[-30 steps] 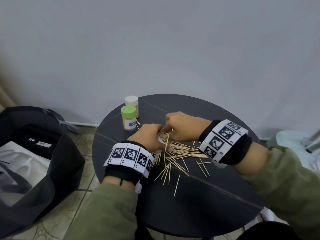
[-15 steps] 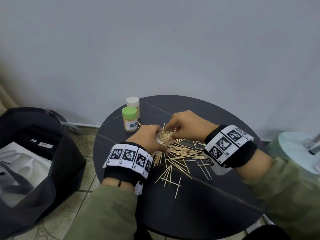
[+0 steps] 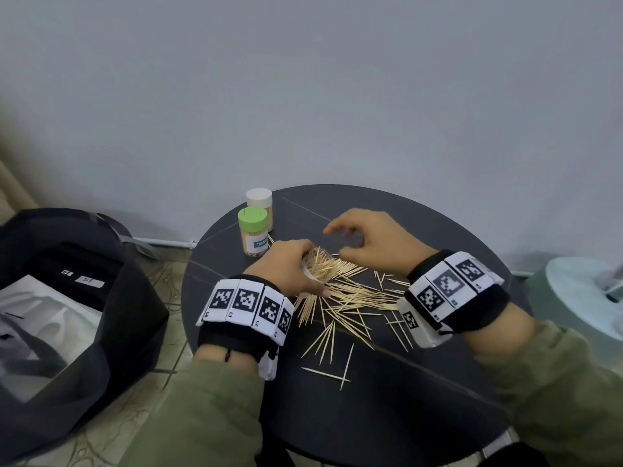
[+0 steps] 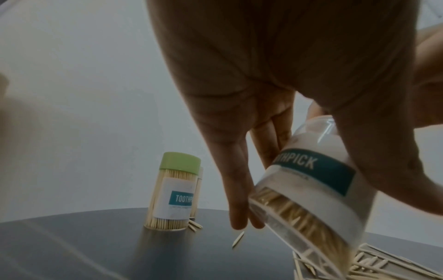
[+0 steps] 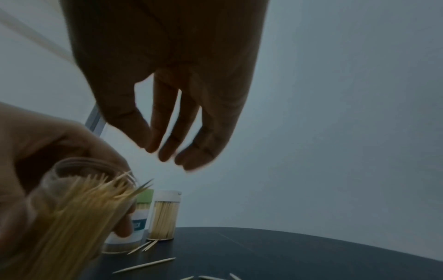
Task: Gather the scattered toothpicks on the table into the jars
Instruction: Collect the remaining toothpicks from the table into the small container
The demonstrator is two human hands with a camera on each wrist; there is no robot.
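1. Fingers [image 4: 242, 199] of the left hand [image 3: 286, 264] wrap around a clear open jar [image 4: 309, 191], and the jar leans over with its mouth toward the right hand [image 3: 371, 241].
2. Fingers [image 5: 167, 132] of the right hand are loose and hold nothing, and they hang just above the jar's mouth.
3. My guess is that this is the filling step, and a bunch just went in. Next, the right hand needs to go down and pinch more sticks, with the tips all pointing one way.
4. Scattered toothpicks [image 3: 340, 305] lie under and in front of both hands on the dark round table [image 3: 387, 416]. Many are still out, so the job looks far from done.
5. Inside the held jar is a fat bunch of toothpicks. Some tips poke out past the rim.
6. Past the left fingers stands the green-lid jar [image 3: 253, 235]. It is shut and packed full.
7. Just behind it stands the white-lid jar [image 3: 259, 205]. It is also shut and full.
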